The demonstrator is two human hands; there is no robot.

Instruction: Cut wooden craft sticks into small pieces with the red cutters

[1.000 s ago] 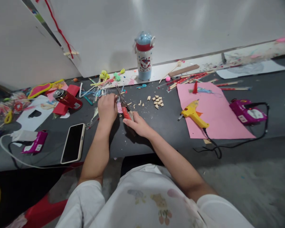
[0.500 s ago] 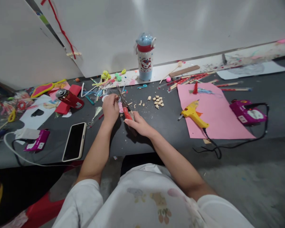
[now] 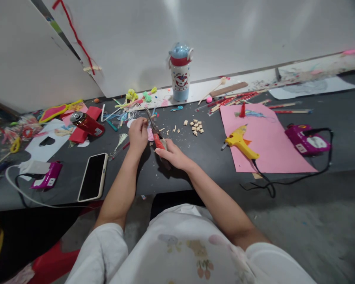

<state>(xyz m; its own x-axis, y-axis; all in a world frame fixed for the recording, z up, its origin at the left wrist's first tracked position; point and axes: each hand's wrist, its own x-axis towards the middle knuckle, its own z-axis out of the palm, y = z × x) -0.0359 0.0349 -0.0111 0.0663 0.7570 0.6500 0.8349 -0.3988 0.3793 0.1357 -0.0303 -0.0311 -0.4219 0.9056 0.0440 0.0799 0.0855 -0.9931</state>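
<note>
right fingers (image 3: pixel 163 152) grip red-handled pliers (image 3: pixel 157 141); left fingers (image 3: pixel 143 123) curl nearby, their hold unclear.

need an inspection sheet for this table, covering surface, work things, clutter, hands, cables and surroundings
Surface: dark grey tabletop, pale crumbs scattered around its middle
Work things: red-handled metal pliers; short pale wooden-looking pieces grouped to their right
Clutter: red metal drink can and black-screened phone in a pale case at left; yellow plastic glue gun on pink paper sheet at right
Hands: right hand has its grip around the pliers' handles; left hand near the jaws, contents unclear
Cables: black cable past the front edge; white cable at left
Surroundings: white panel wall behind; red plastic seat lower left
</note>
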